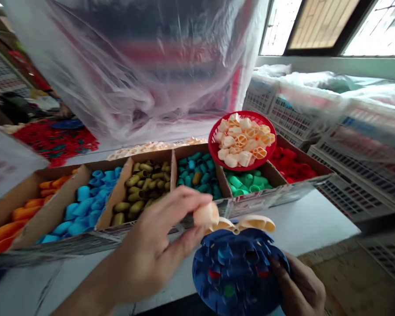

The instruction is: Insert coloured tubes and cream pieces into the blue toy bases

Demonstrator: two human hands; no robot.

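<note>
Pinching a small peach plastic piece (206,215) between thumb and fingers, the left hand (148,248) holds it just above the top edge of a blue plastic disc (237,278). The right hand (298,285) grips the disc from below, its fingers curled firmly around the rim. The peach piece sits just beside a pale, wing-shaped piece (255,223) resting on the disc's upper edge, apparently joined there, though the angle makes that hard to be sure of. Red and green bits (213,273) show among the disc's blue sockets. Behind the hands stands a cardboard tray (125,180) divided into compartments of orange, blue, olive, teal, green and red plastic pieces, with a red bowl (250,115) of pale pieces perched on it. All this sits on a white table (303,224), with stacked crates (355,175) to the right.
</note>
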